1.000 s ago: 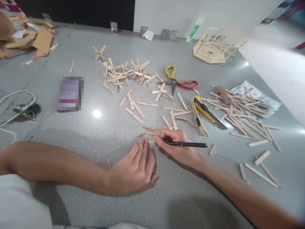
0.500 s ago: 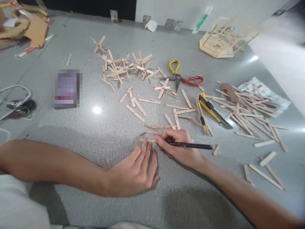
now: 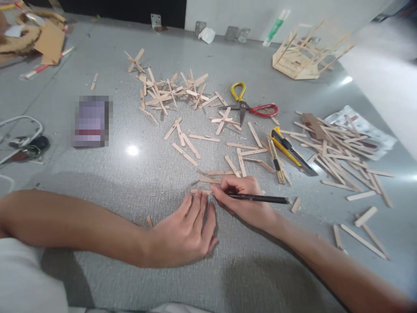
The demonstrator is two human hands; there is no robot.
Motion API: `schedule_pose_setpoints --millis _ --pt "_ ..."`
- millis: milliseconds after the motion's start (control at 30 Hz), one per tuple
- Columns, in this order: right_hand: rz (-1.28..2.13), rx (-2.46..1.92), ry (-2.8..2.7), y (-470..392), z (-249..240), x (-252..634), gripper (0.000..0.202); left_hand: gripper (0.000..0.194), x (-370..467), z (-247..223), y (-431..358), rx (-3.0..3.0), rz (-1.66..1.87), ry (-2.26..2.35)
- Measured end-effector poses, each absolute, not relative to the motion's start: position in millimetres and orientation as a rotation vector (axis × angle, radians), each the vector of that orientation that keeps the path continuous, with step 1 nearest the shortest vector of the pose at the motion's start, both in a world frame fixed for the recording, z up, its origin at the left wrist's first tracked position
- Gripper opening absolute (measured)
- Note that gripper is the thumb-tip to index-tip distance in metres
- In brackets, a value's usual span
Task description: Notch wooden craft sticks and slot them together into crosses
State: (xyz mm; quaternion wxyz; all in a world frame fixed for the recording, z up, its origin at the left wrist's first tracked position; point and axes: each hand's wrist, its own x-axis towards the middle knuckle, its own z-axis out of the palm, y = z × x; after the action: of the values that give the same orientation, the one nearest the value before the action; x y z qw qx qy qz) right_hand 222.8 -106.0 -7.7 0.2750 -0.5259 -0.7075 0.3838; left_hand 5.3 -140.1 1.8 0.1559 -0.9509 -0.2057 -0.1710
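My right hand (image 3: 243, 193) is closed around a slim black pen (image 3: 260, 198), its back end pointing right and its tip hidden by the fingers. Under the fingertips of both hands lies a wooden craft stick (image 3: 197, 191), mostly covered. My left hand (image 3: 189, 228) rests flat on the table, fingers stretched out, with the fingertips on or against that stick. Just beyond it are two more craft sticks, one (image 3: 208, 180) close to my right hand and another (image 3: 224, 173) behind it.
Joined sticks (image 3: 163, 93) lie beyond my hands. Open scissors (image 3: 243, 105), a yellow box cutter (image 3: 286, 145) and a slimmer cutter (image 3: 276, 163) are to the right, near a pile of sticks (image 3: 342, 152). A stick frame (image 3: 296, 63) stands at the back; a blurred-out object (image 3: 91, 119) is left.
The pen's back end has shifted very slightly to the left. Both hands stay in nearly the same place, and the other things have not moved.
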Motion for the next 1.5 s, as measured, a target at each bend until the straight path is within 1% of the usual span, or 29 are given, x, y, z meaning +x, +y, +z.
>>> schedule_pose_setpoints --millis 267,1033,1500 --pt "1.011 -1.389 -1.962 -105.1 -0.8 221.6 0.047 0.052 5.1 2.1 -139.2 -2.755 -0.487 -0.599" --pt "0.958 -1.384 -1.969 -103.6 -1.3 219.8 0.046 0.051 5.6 4.0 -137.6 -2.739 -0.485 -0.593" --pt "1.016 -1.393 -1.947 -104.4 -0.7 221.1 0.046 0.052 4.5 1.2 -139.6 -2.742 -0.480 -0.589"
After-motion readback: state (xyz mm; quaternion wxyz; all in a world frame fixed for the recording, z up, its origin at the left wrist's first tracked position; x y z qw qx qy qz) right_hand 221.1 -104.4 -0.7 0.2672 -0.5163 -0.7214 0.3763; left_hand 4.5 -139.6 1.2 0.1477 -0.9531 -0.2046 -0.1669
